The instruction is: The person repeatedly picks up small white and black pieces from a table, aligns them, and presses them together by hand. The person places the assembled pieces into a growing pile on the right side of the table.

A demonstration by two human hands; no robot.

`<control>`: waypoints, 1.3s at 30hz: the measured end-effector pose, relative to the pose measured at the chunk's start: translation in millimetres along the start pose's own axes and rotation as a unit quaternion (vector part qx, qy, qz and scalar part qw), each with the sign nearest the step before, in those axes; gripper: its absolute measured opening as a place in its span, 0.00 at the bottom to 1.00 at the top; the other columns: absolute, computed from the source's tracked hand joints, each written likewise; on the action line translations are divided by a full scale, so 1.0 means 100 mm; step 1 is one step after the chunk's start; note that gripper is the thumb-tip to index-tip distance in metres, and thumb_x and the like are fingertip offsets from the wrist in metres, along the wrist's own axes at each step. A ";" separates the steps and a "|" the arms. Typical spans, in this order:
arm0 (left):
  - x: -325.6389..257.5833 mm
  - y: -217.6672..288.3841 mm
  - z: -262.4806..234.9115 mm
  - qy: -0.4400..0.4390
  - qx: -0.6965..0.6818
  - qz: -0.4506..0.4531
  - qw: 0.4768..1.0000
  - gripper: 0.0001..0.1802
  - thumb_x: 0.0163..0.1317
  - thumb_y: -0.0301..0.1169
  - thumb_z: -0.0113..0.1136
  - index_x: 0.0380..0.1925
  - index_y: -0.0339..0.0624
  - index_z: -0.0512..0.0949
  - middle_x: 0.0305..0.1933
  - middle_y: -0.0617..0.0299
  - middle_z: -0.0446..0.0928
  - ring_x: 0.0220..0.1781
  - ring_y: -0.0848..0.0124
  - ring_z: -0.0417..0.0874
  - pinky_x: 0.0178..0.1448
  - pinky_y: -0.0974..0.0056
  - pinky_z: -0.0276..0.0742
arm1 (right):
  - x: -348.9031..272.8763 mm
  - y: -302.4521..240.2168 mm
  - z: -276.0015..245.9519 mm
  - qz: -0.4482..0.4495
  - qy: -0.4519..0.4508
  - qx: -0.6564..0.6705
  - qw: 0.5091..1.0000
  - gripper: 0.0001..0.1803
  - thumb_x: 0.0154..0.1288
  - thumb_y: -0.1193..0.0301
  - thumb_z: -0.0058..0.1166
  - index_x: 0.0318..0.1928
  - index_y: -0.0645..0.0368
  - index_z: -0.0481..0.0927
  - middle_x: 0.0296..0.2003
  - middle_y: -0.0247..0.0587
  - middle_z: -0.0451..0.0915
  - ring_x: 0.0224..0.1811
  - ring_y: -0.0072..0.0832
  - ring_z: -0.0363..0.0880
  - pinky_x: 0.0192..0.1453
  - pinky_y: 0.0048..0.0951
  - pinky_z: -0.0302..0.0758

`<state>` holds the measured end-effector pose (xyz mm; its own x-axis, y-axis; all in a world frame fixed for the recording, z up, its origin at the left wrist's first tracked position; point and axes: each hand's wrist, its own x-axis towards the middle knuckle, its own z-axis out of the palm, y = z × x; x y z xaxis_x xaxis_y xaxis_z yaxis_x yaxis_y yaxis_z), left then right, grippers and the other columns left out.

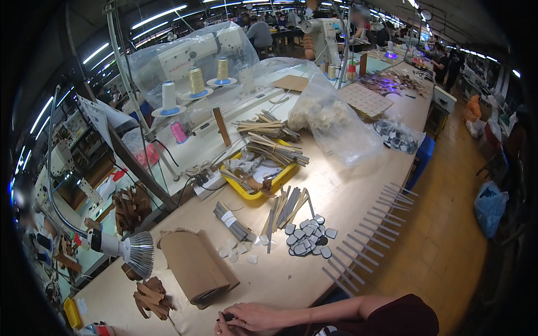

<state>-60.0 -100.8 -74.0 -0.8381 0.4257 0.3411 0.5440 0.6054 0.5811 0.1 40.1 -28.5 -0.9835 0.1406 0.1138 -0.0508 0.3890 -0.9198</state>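
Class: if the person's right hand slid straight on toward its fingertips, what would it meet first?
Probably the left hand, which the right hand already seems to touch; beyond lies the brown folded cardboard piece. Depth is unclear.

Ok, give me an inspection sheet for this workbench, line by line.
Surface: long pale workbench, crowded.
Job's things: small dark piece pinched in the fingers; grey cut pieces and grey strips along the bench edge nearby.
Clutter: yellow tray of strip bundles, rolled brown sheet, clear plastic bag, thread cones.
Grippers: left hand and right hand together at the near edge; grip partly cut off.
Cables: dark cables by the tray.
Surroundings: covered sewing machine, lamp, other workers far off.
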 end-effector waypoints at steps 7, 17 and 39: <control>0.00 0.06 -0.12 0.024 0.029 0.056 0.998 0.15 0.57 0.23 0.63 0.46 0.40 0.80 0.46 0.53 0.82 0.52 0.51 0.79 0.60 0.49 0.71 | -0.10 0.05 -0.03 0.115 -0.021 0.134 0.984 0.19 0.75 0.59 0.51 0.54 0.61 0.76 0.39 0.51 0.83 0.42 0.41 0.83 0.47 0.41 0.77; -0.20 0.58 -0.07 0.023 0.022 0.222 0.975 0.16 0.58 0.27 0.67 0.47 0.43 0.81 0.48 0.55 0.83 0.55 0.53 0.80 0.63 0.48 0.70 | -0.32 0.11 -0.56 0.095 0.008 0.144 0.985 0.17 0.72 0.67 0.53 0.56 0.61 0.75 0.40 0.50 0.84 0.44 0.42 0.83 0.48 0.39 0.78; -0.14 1.01 0.09 -0.218 -0.530 -0.238 0.785 0.08 0.67 0.22 0.63 0.44 0.30 0.81 0.39 0.61 0.83 0.38 0.76 0.84 0.45 0.72 0.80 | -0.53 -0.11 -1.15 0.155 -0.004 0.061 0.986 0.26 0.72 0.74 0.55 0.68 0.59 0.66 0.26 0.43 0.79 0.28 0.30 0.79 0.40 0.31 0.75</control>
<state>6.9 -39.6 -26.7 -0.7174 0.6497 -0.2517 -0.3588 -0.0349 0.9328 72.8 133.4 18.9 -0.9561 0.2289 -0.1830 0.2333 0.2163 -0.9481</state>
